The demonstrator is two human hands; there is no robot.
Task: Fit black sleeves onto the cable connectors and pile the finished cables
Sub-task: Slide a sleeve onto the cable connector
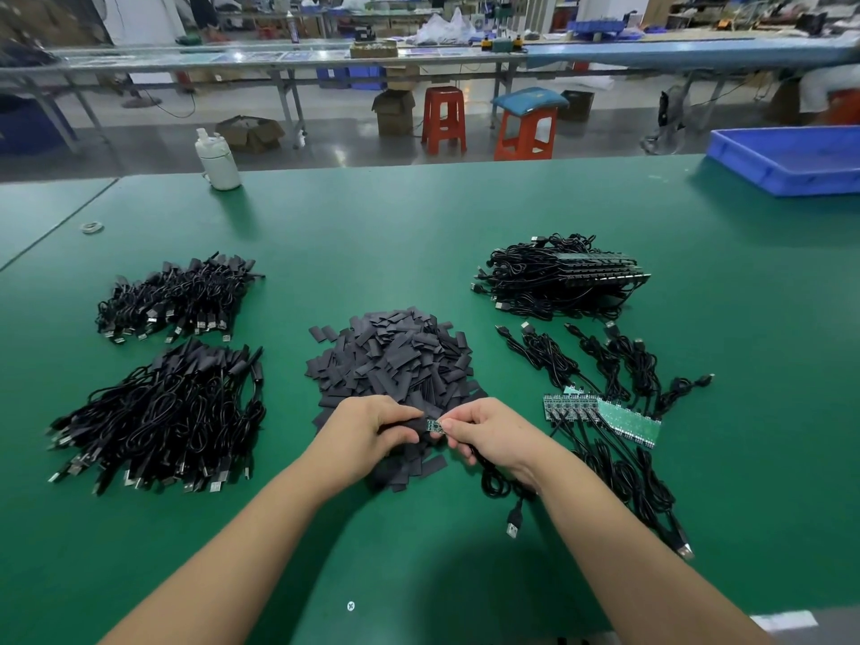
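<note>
Where the green table (419, 216) ends, red stools (444, 118) stand.

A flat black sleeve (404, 429) sits partly slid over a small green circuit-board connector (435, 425), whose black cable (495, 481) loops down to a USB plug (513, 523) on the green mat. Behind it spreads a loose heap of black sleeves (395, 360). At left lie 2 piles of sleeved cables (163, 412), one nearer, one farther (174, 295). At right, unsleeved cables with bare green boards (600, 412) lie in a row, a stacked bundle (563, 277) beyond them.
</note>
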